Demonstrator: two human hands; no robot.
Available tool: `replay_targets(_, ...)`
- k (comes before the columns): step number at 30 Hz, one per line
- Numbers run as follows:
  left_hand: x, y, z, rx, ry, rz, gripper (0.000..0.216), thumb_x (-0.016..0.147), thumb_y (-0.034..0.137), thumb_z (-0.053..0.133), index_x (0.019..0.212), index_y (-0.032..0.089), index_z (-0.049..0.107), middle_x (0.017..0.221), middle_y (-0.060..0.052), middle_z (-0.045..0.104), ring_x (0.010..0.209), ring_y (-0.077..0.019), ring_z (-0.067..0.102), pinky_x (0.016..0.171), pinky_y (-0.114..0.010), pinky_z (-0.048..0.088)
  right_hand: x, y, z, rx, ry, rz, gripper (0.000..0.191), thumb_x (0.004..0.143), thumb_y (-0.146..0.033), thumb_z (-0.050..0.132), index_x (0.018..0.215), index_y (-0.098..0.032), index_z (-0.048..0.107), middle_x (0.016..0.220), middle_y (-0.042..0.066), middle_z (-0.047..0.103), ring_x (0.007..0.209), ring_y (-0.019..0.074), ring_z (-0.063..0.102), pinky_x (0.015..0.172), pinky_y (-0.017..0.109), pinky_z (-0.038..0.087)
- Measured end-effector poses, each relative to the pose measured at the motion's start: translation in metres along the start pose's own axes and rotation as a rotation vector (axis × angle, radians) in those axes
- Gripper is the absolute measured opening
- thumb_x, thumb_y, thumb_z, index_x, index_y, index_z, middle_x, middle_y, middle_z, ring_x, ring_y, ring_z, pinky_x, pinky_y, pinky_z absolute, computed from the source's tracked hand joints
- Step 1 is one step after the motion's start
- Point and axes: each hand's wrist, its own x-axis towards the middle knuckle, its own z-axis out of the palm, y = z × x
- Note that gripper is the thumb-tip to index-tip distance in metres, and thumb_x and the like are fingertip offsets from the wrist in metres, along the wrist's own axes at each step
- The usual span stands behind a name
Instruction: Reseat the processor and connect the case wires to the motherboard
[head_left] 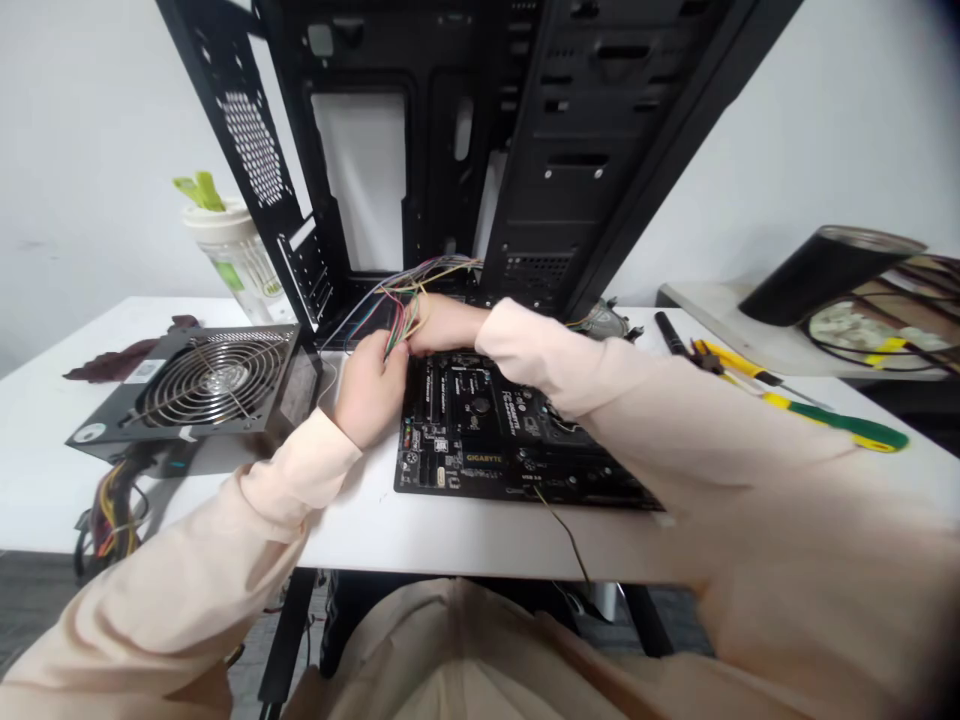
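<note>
A bundle of thin coloured cables [403,312] runs out of the open black computer case [442,130], which stands upright at the back of the table. My left hand [371,385] is closed on these cables, thumb on top. Right beside it, my right hand [442,325] reaches across and grips the same bundle, its fingertips partly hidden among the strands. Below both hands a black motherboard [480,435] lies flat on the white table [360,520]. My right sleeve covers part of the board's right side.
On the left lies a power supply [202,390] with its cable bunch hanging over the front edge. Behind it stands a clear bottle [236,260]. To the right are a green-and-yellow screwdriver [840,420], pliers [720,360] and a black cylinder [825,270].
</note>
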Motion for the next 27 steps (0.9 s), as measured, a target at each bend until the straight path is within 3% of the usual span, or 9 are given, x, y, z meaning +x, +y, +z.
replay_targets(5,-0.001,0.006,-0.003,-0.019,0.02,0.037,0.018,0.09,0.027,0.043,0.082,0.017,0.055,0.085,-0.007,0.061,0.084,-0.0214,0.055,0.079,-0.033,0.042,-0.012,-0.013,-0.009,-0.194,-0.019,-0.058,0.015,0.066,0.002,0.054,0.062,-0.012,0.057,0.05,-0.007,0.052,0.049,0.0068,0.049,0.054,0.021,0.041)
replay_targets(8,-0.002,0.007,-0.004,-0.027,0.027,0.053,0.018,0.09,0.029,0.043,0.083,0.017,0.055,0.085,-0.006,0.061,0.084,-0.021,0.055,0.078,-0.033,0.042,-0.016,-0.008,-0.01,-0.23,0.056,-0.109,0.011,0.069,-0.002,0.057,0.065,-0.013,0.06,0.055,-0.004,0.054,0.053,0.0092,0.053,0.056,0.022,0.042)
replay_targets(17,0.0,0.003,-0.002,-0.043,0.018,0.031,0.018,0.09,0.028,0.043,0.08,0.018,0.055,0.081,-0.004,0.06,0.08,-0.019,0.055,0.075,-0.031,0.042,-0.01,-0.002,-0.014,-0.471,0.09,-0.132,0.009,0.072,-0.005,0.058,0.067,-0.01,0.064,0.067,0.001,0.061,0.065,0.0104,0.049,0.068,0.025,0.039)
replay_targets(22,0.0,0.001,-0.002,-0.034,-0.005,0.011,0.02,0.09,0.03,0.043,0.084,0.017,0.056,0.082,-0.004,0.061,0.077,-0.0184,0.054,0.071,-0.03,0.042,-0.008,0.001,-0.01,-0.541,0.029,-0.141,0.009,0.072,-0.004,0.06,0.069,-0.01,0.067,0.061,-0.002,0.056,0.059,0.0083,0.043,0.064,0.023,0.036)
replay_targets(27,0.001,0.003,-0.004,-0.03,0.0,0.008,0.021,0.09,0.031,0.042,0.082,0.018,0.056,0.082,-0.005,0.06,0.081,-0.02,0.055,0.076,-0.032,0.043,-0.03,-0.004,-0.021,-0.603,-0.019,-0.125,0.017,0.078,-0.01,0.061,0.091,-0.009,0.072,0.079,0.004,0.068,0.069,0.0108,0.054,0.069,0.024,0.039)
